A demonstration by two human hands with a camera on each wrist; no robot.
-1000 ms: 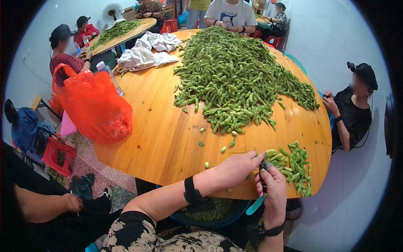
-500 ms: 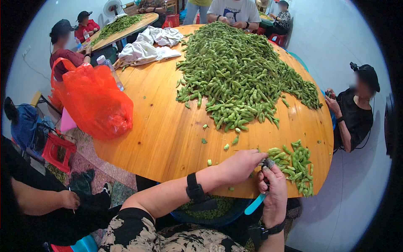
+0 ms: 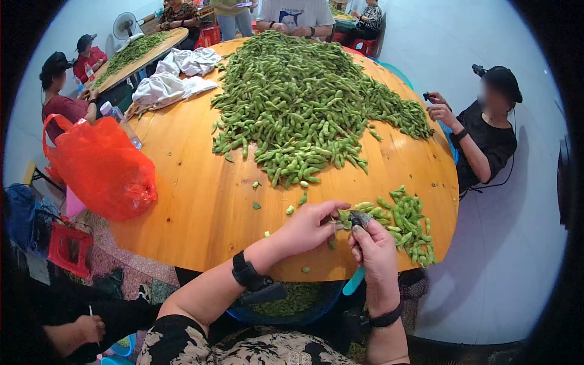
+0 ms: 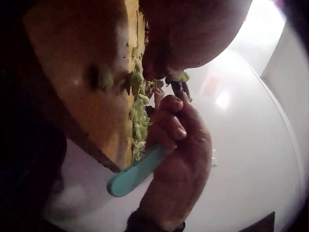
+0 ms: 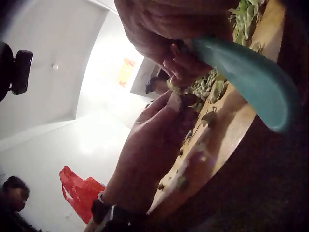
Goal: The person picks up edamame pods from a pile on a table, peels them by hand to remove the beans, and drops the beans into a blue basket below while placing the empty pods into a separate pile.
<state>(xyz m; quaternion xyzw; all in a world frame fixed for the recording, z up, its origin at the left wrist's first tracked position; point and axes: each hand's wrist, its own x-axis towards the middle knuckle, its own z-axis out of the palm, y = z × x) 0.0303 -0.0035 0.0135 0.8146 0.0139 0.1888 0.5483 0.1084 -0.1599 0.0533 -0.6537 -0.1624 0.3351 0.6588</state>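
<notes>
Pinching a pod just below frame centre with my left hand, I'm apparently opening it, my right hand gripping a turquoise-handled tool, steady pressure likely needed next.

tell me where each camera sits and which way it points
Head: worn on the head, facing forward and down at the table and pod pile; left hand, right hand and patterned top show.
Left wrist: worn there, looking across at the right hand and teal handle; the left hand looms blurred along the top.
Right wrist: worn there, looking past the right hand at the top to the left hand, red bag beyond.
Both wrist views share the two hands and the teal handle.
</notes>
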